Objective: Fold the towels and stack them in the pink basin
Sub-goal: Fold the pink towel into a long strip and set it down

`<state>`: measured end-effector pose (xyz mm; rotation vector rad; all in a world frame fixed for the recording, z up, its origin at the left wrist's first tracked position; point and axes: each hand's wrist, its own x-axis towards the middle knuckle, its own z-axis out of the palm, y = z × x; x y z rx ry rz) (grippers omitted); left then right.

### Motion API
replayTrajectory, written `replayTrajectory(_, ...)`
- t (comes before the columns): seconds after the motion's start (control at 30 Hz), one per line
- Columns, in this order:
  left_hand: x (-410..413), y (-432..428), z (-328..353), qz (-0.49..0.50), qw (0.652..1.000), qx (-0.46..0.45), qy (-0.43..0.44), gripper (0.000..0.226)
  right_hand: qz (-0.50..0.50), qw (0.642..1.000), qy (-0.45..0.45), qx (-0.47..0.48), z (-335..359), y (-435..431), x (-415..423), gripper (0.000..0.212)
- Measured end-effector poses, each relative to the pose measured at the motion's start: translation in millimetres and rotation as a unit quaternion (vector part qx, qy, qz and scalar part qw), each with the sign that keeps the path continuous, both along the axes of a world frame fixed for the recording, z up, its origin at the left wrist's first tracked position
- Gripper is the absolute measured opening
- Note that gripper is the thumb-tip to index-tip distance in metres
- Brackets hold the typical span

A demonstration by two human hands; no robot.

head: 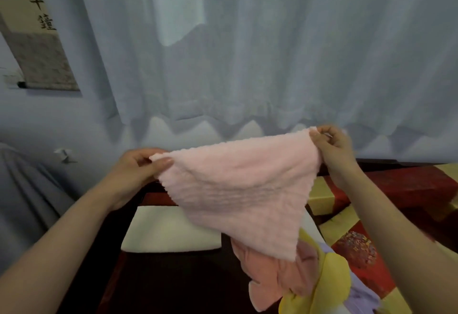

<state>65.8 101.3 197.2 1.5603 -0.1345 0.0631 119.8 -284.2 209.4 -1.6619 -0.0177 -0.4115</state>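
Observation:
A pale pink towel hangs in the air in front of me, stretched between two corners with a third corner pointing down. My left hand pinches its left corner. My right hand pinches its right corner, held a little higher. Below the towel lies a heap of loose cloths: a salmon pink one, a yellow one and a lilac one. A folded white towel lies flat on the dark table. No pink basin is in view.
A red and gold patterned cloth covers the surface to the right. Grey-white curtains hang behind the table. A calligraphy scroll hangs on the wall at upper left. Grey fabric drapes at the left.

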Motion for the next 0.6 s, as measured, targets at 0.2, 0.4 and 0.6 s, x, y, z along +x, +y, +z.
replayTrajectory(0.2, 25.9, 12.1, 4.9, 0.150, 0.970, 0.166, -0.096, 0.019, -0.020, 1.000, 0.009, -0.019, -4.6, 21.0, 12.0, 0.015)
replayTrajectory(0.4, 33.2, 30.4, 37.4, 0.031, 0.961, 0.246, -0.124, 0.028, -0.054, 0.998, -0.011, -0.004, -3.3, 35.7, 15.2, 0.010)
replayTrajectory(0.6, 38.3, 48.7, 40.5, 0.052, 0.940, 0.305, -0.141, 0.029, -0.094, 0.995, 0.016, -0.009, -7.4, 44.9, 23.0, 0.014)
